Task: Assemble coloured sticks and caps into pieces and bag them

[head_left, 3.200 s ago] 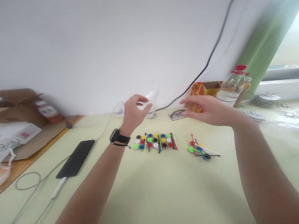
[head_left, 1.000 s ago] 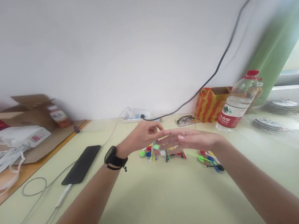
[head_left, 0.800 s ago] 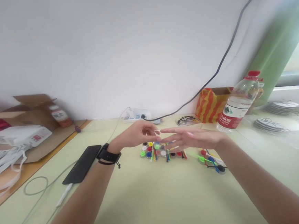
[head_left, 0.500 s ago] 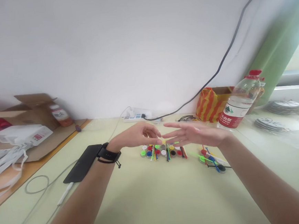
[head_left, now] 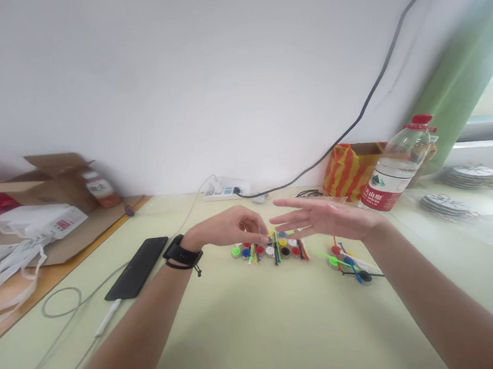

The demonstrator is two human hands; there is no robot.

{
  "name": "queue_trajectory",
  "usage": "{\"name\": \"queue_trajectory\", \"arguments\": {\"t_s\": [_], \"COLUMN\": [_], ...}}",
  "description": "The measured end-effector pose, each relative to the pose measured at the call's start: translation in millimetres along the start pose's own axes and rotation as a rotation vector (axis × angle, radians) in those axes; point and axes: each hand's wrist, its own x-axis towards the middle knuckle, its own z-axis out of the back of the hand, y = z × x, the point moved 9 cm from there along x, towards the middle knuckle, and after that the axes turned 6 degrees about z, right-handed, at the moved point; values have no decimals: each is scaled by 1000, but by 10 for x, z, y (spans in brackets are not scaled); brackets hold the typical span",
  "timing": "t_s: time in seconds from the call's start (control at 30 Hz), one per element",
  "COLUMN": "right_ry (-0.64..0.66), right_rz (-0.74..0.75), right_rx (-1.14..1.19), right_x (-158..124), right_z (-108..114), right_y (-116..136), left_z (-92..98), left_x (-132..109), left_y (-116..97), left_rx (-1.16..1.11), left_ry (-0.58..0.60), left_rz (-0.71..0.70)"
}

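Coloured discs point(head_left: 269, 251): lay in rows on the table point(head_left: 274, 319), near left hand point(head_left: 228, 227) (curled, couldn't tell if pinching anything) and spread right hand point(head_left: 337, 218); looked light, stiff, best held by rims.

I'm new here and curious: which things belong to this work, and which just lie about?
Likely belonging, nearest left hand and right hand:
- multicoloured round plastic-looking pieces
- multicoloured thin sticks

Apparently lying about:
- flat black phone
- red-capped clear plastic bottle
- brown cardboard box
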Motion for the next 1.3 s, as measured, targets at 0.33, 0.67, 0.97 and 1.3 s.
{"name": "queue_trajectory", "arguments": {"t_s": [0.33, 0.67, 0.97, 1.3], "right_ry": [65, -126, -305, -320], "right_rz": [118, 67, -44, -67], "right_rx": [-38, 239, 636, 452], "right_x": [108, 232, 403, 317], "right_z": [-159, -105, -173, -88], "right_y": [71, -84, -402, -240], "left_z": [158, 316, -424, -278], "left_x": [-46, -366, -91, -38], "left_y": [-208, -750, -901, -712], "left_rx": [11, 425, 839, 770], "left_ry": [-206, -800, -615, -575], "left_rz": [-88, -344, -387, -270]}}
